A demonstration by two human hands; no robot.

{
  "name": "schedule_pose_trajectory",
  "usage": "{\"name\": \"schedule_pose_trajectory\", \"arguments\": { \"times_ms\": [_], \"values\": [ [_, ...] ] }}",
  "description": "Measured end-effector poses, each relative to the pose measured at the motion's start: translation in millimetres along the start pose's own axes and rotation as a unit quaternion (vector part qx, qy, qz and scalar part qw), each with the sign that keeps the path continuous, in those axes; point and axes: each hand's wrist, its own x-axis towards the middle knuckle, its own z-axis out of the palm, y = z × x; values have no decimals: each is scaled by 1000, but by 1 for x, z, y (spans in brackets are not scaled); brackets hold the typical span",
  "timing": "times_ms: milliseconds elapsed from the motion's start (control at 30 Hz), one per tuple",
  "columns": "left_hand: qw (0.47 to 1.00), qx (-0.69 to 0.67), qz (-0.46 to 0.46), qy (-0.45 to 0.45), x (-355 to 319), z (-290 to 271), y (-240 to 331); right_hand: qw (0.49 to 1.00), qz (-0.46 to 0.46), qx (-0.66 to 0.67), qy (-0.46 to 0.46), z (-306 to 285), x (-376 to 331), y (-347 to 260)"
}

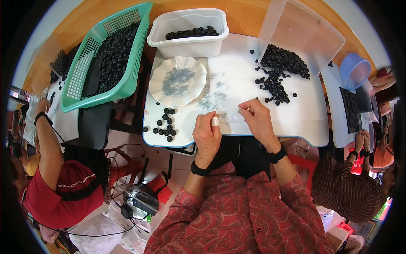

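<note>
My left hand [206, 137] is closed near the table's front edge, white tape round one finger. What its fingers hold, if anything, is hidden. To its right, my right hand [259, 122] pinches thumb and forefinger together over the white table; anything between them is too small to name. Small thin grey metal pieces [213, 100] lie scattered just beyond both hands. More of them cover a white wavy-edged plate [198, 91] at the left. Several round black parts with holes [167, 122] sit left of my left hand. A larger heap of black parts [275, 86] spreads beyond my right hand.
A clear plastic bin [304, 34] lies tipped at the back right, spilling black parts. At the back stand a white tub [188, 47] and a green basket [139, 63], both holding black parts. Co-workers sit at left [63, 194] and right [351, 186].
</note>
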Motion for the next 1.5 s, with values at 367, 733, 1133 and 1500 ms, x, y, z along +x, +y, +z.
{"name": "schedule_pose_trajectory", "arguments": {
  "times_ms": [367, 733, 1133, 1500],
  "values": [
    [923, -281, -194, -178, -23, -7, 31, 995, -31, 94, -27, -9, -53, -19],
    [866, -318, -299, -245, -20, 4, 46, 995, -15, 86, 48, -15, -71, -18],
    [911, -262, -202, -246, -8, 49, 49, 985, -15, 93, 146, -30, -77, 9],
    [981, 118, 28, -154, 23, 104, 59, 982, 34, 83, 165, -40, -81, 25]
  ]
}}
